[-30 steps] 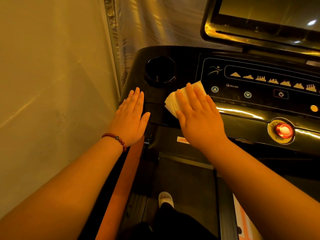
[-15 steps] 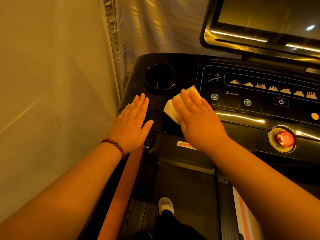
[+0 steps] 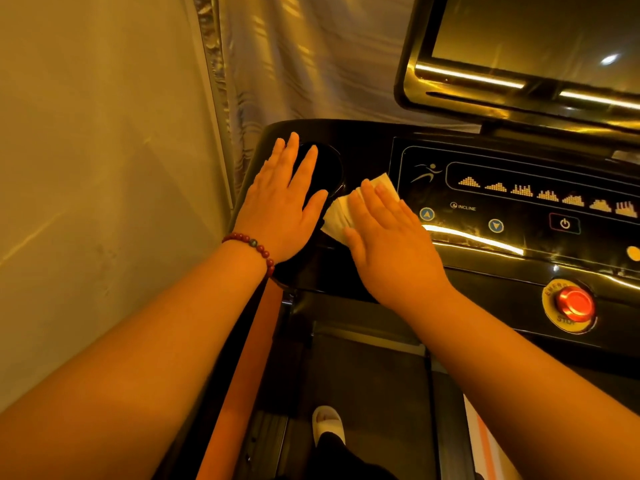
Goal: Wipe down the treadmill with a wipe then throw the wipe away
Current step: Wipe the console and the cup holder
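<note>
The black treadmill console (image 3: 485,261) fills the right half of the view. My right hand (image 3: 391,244) lies flat with straight fingers, pressing a folded white wipe (image 3: 337,214) onto the console's left part, just left of the button panel. My left hand (image 3: 282,206) lies flat beside it, fingers straight, reaching over the round cup holder (image 3: 329,168). A red bead bracelet (image 3: 252,245) is on my left wrist. Most of the wipe is hidden under my right hand.
A red emergency stop button (image 3: 575,304) sits at the console's lower right, and the dark screen (image 3: 533,46) stands above. A wall (image 3: 104,168) and curtain (image 3: 304,57) close the left side. My slippered foot (image 3: 327,422) stands on the belt (image 3: 367,393).
My left hand has slid forward over the cup holder. My right hand with the wipe has moved slightly left, closer to my left hand. The camera has tilted down a little.
</note>
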A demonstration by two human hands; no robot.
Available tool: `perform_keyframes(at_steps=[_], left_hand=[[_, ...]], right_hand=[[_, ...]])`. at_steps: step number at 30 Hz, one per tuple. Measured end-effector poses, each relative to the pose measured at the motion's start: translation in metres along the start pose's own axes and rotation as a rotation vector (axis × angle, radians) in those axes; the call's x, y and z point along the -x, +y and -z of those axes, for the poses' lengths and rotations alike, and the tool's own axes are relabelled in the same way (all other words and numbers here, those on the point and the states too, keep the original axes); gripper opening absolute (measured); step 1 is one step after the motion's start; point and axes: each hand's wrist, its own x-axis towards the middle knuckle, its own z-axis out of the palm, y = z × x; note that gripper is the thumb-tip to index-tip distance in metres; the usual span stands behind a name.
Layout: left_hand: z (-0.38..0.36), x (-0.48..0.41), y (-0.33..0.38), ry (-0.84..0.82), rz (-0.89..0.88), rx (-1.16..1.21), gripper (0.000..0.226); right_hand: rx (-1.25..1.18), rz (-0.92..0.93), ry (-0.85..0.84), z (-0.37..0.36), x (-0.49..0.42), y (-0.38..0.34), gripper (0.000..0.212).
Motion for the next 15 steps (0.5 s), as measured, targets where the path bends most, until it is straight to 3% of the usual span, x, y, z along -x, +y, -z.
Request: perform_keyframes(at_steps=[7, 12, 15], left_hand=[[-0.012, -0.004, -0.005, 0.028, 0.034, 0.076, 0.054], [-0.008, -0.013, -0.004, 0.103, 0.058, 0.078, 0.055], [-0.004, -0.029, 0.002, 0.108, 0.064, 0.105, 0.056]], right_hand=[[0.014, -0.028, 0.014, 0.008, -0.033, 0.007, 0.05], [-0.108, -0.019, 0.024, 0.01, -0.034, 0.012, 0.064], [-0.006, 0.017, -0.006, 0.013, -0.055, 0.021, 0.061]])
